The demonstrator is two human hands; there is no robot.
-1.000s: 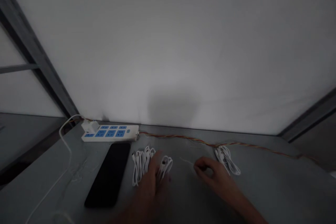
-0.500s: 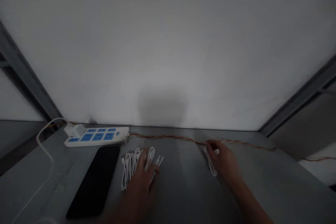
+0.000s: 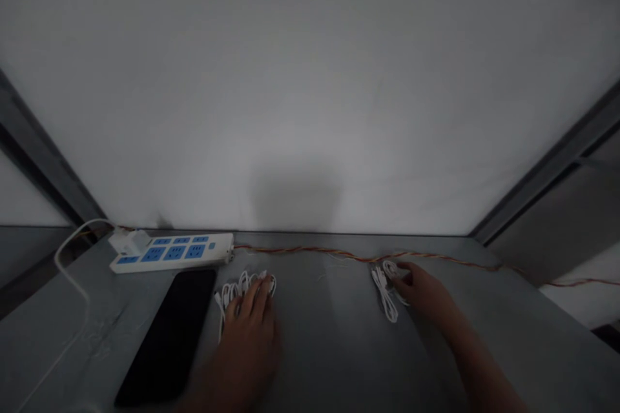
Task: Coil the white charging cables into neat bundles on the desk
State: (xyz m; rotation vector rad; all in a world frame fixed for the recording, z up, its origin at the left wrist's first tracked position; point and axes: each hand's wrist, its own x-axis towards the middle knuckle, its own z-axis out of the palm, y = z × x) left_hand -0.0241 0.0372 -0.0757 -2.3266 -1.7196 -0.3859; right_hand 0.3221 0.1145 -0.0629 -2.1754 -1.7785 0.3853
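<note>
Bundled white cables (image 3: 241, 284) lie side by side on the grey table, left of the middle. My left hand (image 3: 250, 330) rests over them with its fingers stretched out, hiding part of the coils. Farther right, my right hand (image 3: 422, 292) pinches a coiled white cable (image 3: 390, 268) between thumb and fingers. Just left of those fingertips, another white cable bundle (image 3: 386, 303) lies on the table, close beside the held one.
A black phone-like slab (image 3: 167, 339) lies left of the cables. Behind it sits a white power strip (image 3: 220, 248) with blue sockets and a plugged-in white adapter (image 3: 130, 242). Twisted red and yellow wires (image 3: 310, 249) run along the table's back, before a white wall (image 3: 310, 90).
My right hand has shifted slightly right, and two cable bundles now show there instead of one. My left hand's fingers have flattened over the left cables, and the view has moved slightly.
</note>
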